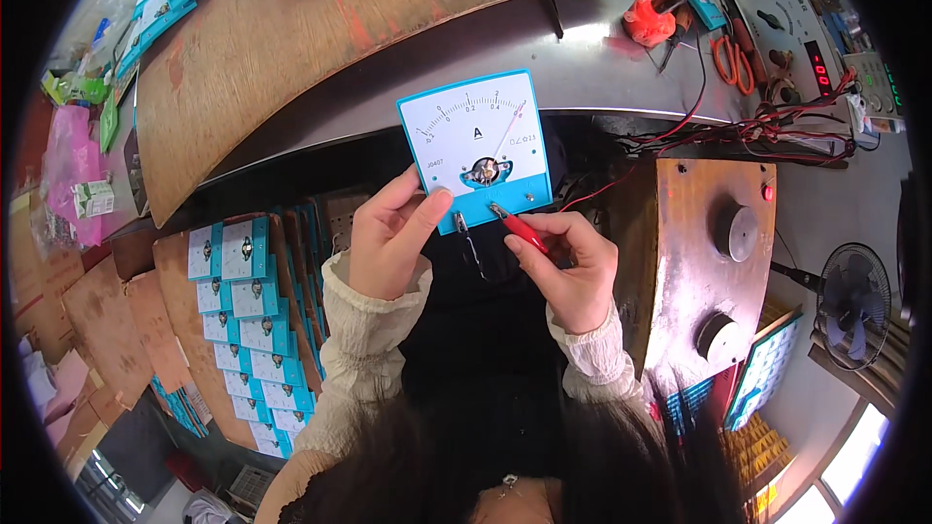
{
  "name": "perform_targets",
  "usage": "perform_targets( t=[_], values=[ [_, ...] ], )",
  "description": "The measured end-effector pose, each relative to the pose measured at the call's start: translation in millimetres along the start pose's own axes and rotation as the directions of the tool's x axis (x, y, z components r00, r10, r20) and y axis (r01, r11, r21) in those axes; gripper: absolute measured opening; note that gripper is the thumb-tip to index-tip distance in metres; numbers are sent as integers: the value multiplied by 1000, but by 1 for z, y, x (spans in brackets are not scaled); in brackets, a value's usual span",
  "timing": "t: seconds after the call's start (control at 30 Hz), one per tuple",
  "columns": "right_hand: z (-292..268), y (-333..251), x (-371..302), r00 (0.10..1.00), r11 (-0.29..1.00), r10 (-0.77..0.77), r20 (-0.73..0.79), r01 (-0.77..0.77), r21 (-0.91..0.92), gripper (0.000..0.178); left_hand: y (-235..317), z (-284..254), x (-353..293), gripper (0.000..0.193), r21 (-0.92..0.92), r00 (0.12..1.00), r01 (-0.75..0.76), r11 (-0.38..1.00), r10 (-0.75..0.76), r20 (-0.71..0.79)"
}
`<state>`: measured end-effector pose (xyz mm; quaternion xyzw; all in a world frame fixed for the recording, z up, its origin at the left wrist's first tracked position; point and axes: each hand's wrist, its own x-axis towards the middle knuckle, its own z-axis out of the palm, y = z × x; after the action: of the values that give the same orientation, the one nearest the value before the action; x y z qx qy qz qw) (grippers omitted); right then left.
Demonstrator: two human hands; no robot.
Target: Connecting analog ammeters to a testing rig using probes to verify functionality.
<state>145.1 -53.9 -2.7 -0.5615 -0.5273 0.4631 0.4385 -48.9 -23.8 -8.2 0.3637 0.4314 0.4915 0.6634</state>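
Meter [473, 150], one: square, white dial, blue frame, held slightly tilted in front of the person's dark clothing [485, 349], at the near edge of the metal counter [466, 58]. Needle [510, 128]: lying toward the right end of the scale. Left hand [388, 238]: grip clamped on the meter's lower left corner, thumb on the front. Right hand [580, 267]: grip clamped on a red clip [524, 231], its metal nose at the lower blue strip; from where I stand I cannot tell whether the nose bites or only touches. Second clip [460, 221], dark metal: at the meter's lower left edge, near the left thumb. Handling, in my judgement: left thumb low and clear of the dial, meter steady, red nose pressed squarely on bare metal, both clips apart lest they short, needle read face-on rather than aslant. Surroundings: wooden board [340, 49] on the counter; stacked blue-framed meters [257, 359] to the left; box [680, 262] with two round knobs to the right; instrument [777, 0] with red-lit display beyond.
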Motion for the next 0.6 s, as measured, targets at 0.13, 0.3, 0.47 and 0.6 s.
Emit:
perform_targets(
  t=[0.13, 0.3, 0.47, 0.6],
  values=[
    [-4, -2, 1, 998, 996, -55, -9, 55, -66, 22, 1, 5, 1, 45, 11, 1000, 4, 1000, -4, 6],
    [-7, 0, 1, 996, 992, -86, -14, 85, -89, 21, 1, 8, -2, 45, 8, 1000, -4, 1000, 4, -5],
    [-4, 3, 0, 994, 990, -102, -26, 99, -100, 21, -1, 7, -2, 46, 4, 1000, 5, 1000, -5, -30],
    [-5, 1, 3, 993, 988, -118, -31, 114, -105, 22, 2, 10, -2, 46, 33, 999, 1, 999, 0, -34]
  ],
)
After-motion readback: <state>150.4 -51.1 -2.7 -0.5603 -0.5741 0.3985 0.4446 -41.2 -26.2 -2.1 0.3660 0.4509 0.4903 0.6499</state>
